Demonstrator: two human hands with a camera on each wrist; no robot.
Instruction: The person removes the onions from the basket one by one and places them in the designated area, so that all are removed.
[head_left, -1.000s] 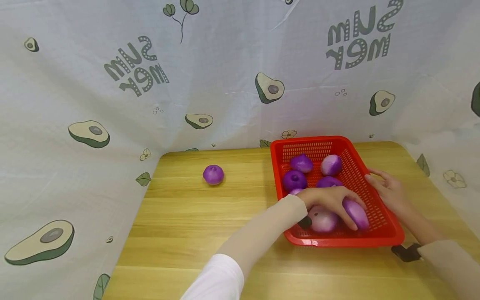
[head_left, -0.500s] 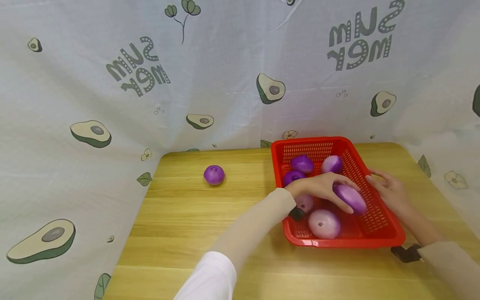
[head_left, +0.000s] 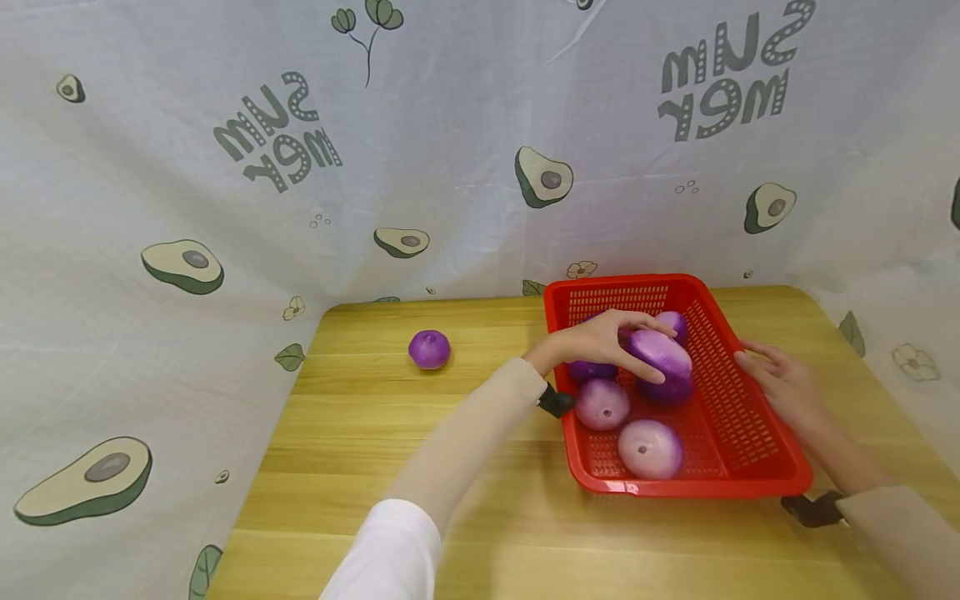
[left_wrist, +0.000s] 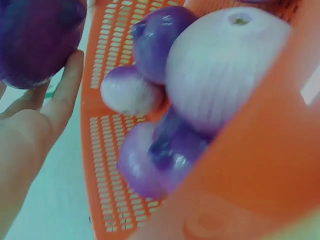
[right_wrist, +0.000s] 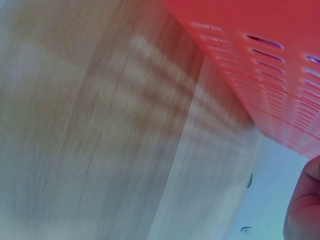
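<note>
My left hand [head_left: 596,340] reaches over the red plastic basket [head_left: 573,450] and grips a purple onion [head_left: 662,350] between thumb and fingers. The held onion overlaps a darker onion below it in the head view. In the left wrist view, the held onion [left_wrist: 37,42] sits in the fingers at upper left, beside the basket's slotted wall. Nearer the front of the basket lie two pale purple onions, one [head_left: 603,405] by the left wall and one [head_left: 650,449] by the front. My right hand [head_left: 783,385] holds the basket's right rim.
A small purple onion [head_left: 430,349] lies on the wooden table [head_left: 360,467], left of the basket. More onions, partly hidden by my left hand, lie at the basket's back, among them a two-toned onion [head_left: 676,324]. A white avocado-print cloth [head_left: 450,150] hangs behind the table.
My left hand has lifted the onion from the basket's front right and carried it back and left, uncovering the pale onions in front. The right hand has stayed at the rim.
</note>
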